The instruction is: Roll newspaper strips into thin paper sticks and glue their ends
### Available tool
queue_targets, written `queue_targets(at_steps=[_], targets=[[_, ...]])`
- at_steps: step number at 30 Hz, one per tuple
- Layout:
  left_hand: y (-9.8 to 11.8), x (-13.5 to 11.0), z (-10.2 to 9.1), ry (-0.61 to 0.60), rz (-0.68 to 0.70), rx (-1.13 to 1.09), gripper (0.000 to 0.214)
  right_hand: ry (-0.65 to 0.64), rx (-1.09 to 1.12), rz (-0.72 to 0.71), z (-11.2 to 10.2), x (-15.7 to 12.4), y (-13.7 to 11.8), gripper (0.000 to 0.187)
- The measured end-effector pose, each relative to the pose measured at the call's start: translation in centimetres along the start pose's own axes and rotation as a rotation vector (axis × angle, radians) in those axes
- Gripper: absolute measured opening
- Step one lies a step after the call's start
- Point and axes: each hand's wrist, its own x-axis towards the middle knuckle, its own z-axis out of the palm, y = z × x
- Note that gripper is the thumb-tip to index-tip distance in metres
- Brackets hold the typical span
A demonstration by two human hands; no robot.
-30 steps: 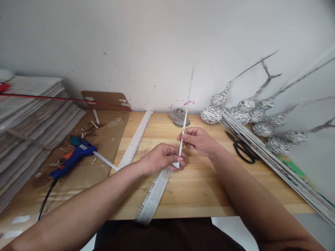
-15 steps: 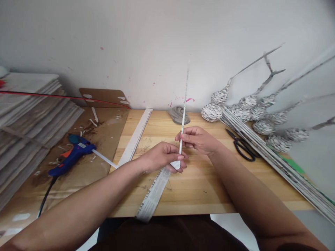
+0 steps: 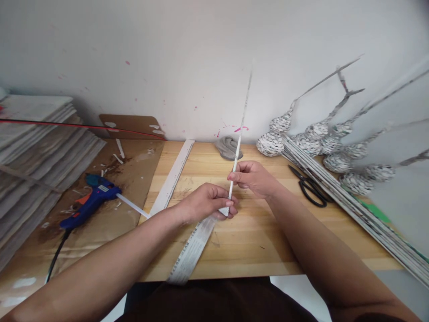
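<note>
My left hand (image 3: pixel 204 203) is closed in a pinch on the lower end of a thin rolled newspaper stick (image 3: pixel 240 129), where a flat newspaper strip (image 3: pixel 192 248) feeds into it. My right hand (image 3: pixel 253 179) pinches the same stick a little higher up. The stick points up and away towards the wall, its top blurred. The unrolled strip trails down over the wooden table's (image 3: pixel 254 241) front edge.
A blue glue gun (image 3: pixel 90 201) lies on brown cardboard at the left, beside a stack of newspapers (image 3: pixel 33 152). Another paper strip (image 3: pixel 172 176) lies diagonally. Black scissors (image 3: pixel 310 188), a bundle of paper sticks (image 3: pixel 351 205) and several paper-wound balls (image 3: pixel 273 143) sit at the right. A grey lump (image 3: pixel 228 147) lies by the wall.
The stick's top has swung slightly to the right and leans more. Both hands keep their pinch on it and have barely moved.
</note>
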Motion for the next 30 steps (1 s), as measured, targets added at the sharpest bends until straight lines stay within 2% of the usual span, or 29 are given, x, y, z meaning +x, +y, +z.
queue_targets(at_steps=[2, 5, 6, 10, 11, 15, 16, 20, 21, 25, 26, 30], targets=[[0.01, 0.04, -0.01, 0.002, -0.003, -0.013, 0.025, 0.005, -0.012, -0.005, -0.01, 0.03, -0.02, 0.027], [-0.15, 0.12, -0.08, 0.001, 0.007, -0.03, 0.025, -0.126, -0.04, 0.012, -0.17, -0.04, -0.08, 0.03], [-0.22, 0.14, -0.1, -0.003, 0.015, -0.026, 0.025, -0.133, -0.043, 0.012, -0.22, -0.05, -0.05, 0.029], [-0.32, 0.09, -0.08, -0.016, 0.034, -0.004, 0.025, 0.022, 0.018, -0.02, -0.31, 0.03, 0.12, 0.026], [-0.29, 0.07, -0.06, -0.012, 0.03, -0.004, 0.025, 0.023, 0.036, -0.02, -0.33, 0.02, 0.08, 0.027], [-0.07, -0.01, 0.02, 0.012, 0.016, -0.003, 0.027, -0.153, -0.002, 0.019, -0.33, -0.15, -0.27, 0.031], [-0.02, -0.02, 0.03, 0.015, 0.016, 0.0, 0.027, -0.16, -0.016, 0.023, -0.3, -0.19, -0.3, 0.03], [0.11, -0.12, 0.09, 0.026, 0.018, 0.012, 0.026, 0.006, 0.03, -0.024, -0.18, -0.21, -0.2, 0.026], [0.15, -0.14, 0.09, 0.026, 0.02, 0.01, 0.026, 0.004, 0.039, -0.028, -0.17, -0.22, -0.21, 0.026], [0.28, -0.17, 0.08, 0.03, 0.022, 0.002, 0.028, -0.147, -0.032, 0.008, -0.09, -0.31, -0.31, 0.029], [0.29, -0.17, 0.09, 0.034, 0.018, 0.001, 0.029, -0.14, -0.044, 0.007, -0.04, -0.28, -0.26, 0.027], [0.27, -0.14, 0.15, 0.034, 0.003, -0.008, 0.029, 0.023, -0.004, -0.031, 0.12, -0.03, 0.16, 0.026]])
